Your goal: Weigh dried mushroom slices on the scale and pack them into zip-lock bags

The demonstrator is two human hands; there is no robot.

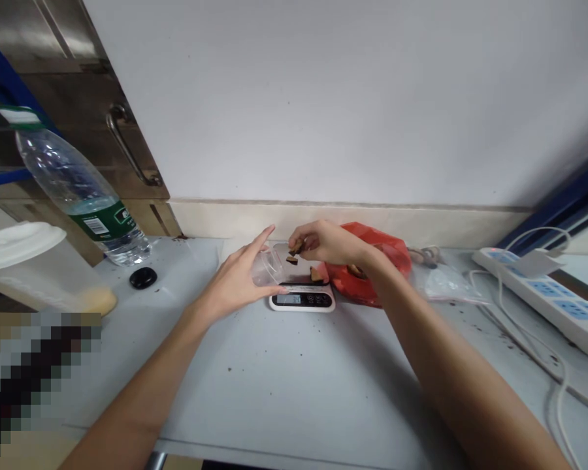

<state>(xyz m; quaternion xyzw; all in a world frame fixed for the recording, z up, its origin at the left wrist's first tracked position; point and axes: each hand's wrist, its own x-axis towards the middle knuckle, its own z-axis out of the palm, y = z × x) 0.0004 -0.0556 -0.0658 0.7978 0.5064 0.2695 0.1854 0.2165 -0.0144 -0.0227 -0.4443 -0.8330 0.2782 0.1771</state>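
Observation:
My left hand (240,277) is wrapped around a clear plastic cup (268,266), tilted with its mouth toward the right. Under and beside the cup is a small white digital scale (301,300) with a lit display. Above the scale's plate, my right hand (318,241) pinches a brown, dark-edged dried slice (296,247). A second slice (291,260) shows just below those fingers. Another slice (316,274) rests on the right part of the plate. Partly behind my right wrist, a red plastic bag (362,290) with more brown pieces inside touches the scale's right side.
On the left stand a large water bottle (102,219), a lidded plastic container (44,274) and a round black object (143,278). A clear bag (445,282) lies right of the red one, near a white power strip (549,294) with cables. A wall closes off the back.

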